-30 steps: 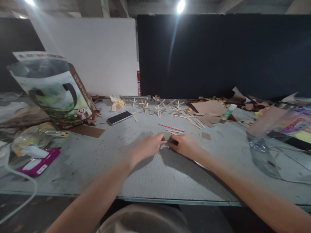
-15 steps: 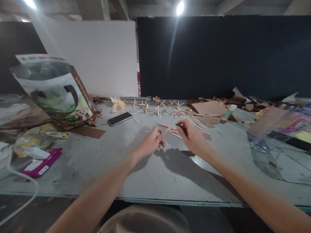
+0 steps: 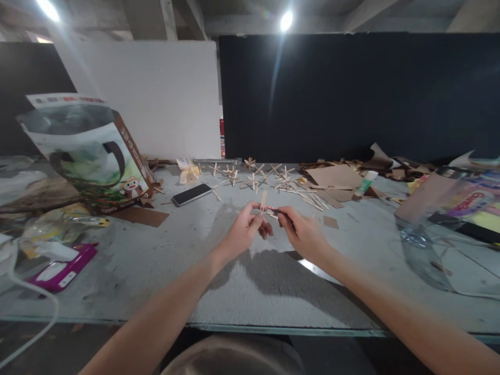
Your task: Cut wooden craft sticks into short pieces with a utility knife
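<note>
Between the thumb and fingers of my left hand (image 3: 252, 226) is a flat wooden craft stick (image 3: 264, 199), its upper end pointing up and away. My right hand (image 3: 302, 229) pinches a slim, pen-like tool (image 3: 274, 210), dark near my fingers and red-patterned toward the stick. The tool's far end meets or passes the stick close to my left fingertips; whether it touches is not clear. Beyond my hands lie loose craft sticks (image 3: 312, 199), and behind them stand several star-like shapes of crossed sticks (image 3: 253, 183).
A phone (image 3: 192, 194) lies left of the sticks. Farther left are a large printed bag (image 3: 97, 161) and a purple wipes pack (image 3: 66, 268). Cardboard pieces (image 3: 334, 176) and a glue tube (image 3: 366, 183) sit back right. A shiny strip (image 3: 318, 271) lies beneath my right forearm; a clear container (image 3: 425, 255) stands right.
The craft stick has turned more upright in my left hand. My right hand has moved slightly down and left, lifting the pen-like tool's red part against or near the stick.
</note>
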Demonstrator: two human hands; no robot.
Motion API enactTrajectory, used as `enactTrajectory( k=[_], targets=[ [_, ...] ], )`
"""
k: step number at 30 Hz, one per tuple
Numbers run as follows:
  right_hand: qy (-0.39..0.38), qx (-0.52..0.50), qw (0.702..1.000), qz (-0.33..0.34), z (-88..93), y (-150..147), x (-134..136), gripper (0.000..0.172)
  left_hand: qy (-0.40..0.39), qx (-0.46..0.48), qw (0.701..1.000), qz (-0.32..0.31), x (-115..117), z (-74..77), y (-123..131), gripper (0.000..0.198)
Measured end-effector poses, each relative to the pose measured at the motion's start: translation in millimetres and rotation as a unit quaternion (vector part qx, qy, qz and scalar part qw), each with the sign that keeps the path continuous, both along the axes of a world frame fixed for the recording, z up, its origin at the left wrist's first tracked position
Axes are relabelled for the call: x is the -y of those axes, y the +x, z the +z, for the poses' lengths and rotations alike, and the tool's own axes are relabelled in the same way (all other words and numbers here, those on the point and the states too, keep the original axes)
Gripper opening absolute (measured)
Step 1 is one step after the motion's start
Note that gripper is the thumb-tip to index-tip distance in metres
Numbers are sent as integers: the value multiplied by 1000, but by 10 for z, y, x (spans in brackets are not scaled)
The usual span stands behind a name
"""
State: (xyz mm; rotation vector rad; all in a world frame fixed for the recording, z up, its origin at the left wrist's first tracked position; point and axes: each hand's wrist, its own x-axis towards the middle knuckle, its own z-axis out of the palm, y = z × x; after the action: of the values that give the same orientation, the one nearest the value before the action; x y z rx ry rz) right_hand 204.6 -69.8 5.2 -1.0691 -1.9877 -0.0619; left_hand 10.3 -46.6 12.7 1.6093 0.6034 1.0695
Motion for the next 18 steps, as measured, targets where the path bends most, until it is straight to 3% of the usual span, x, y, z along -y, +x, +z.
enactTrajectory(
  k=[7,18],
  targets=[
    [66,34,997,21,19,-21,9,31,7,-9,1000,7,7,-26,3,43],
    [94,48,994,25,-24,-34,-13,29,30,-42,999,17,46,-35,21,45]
  ],
)
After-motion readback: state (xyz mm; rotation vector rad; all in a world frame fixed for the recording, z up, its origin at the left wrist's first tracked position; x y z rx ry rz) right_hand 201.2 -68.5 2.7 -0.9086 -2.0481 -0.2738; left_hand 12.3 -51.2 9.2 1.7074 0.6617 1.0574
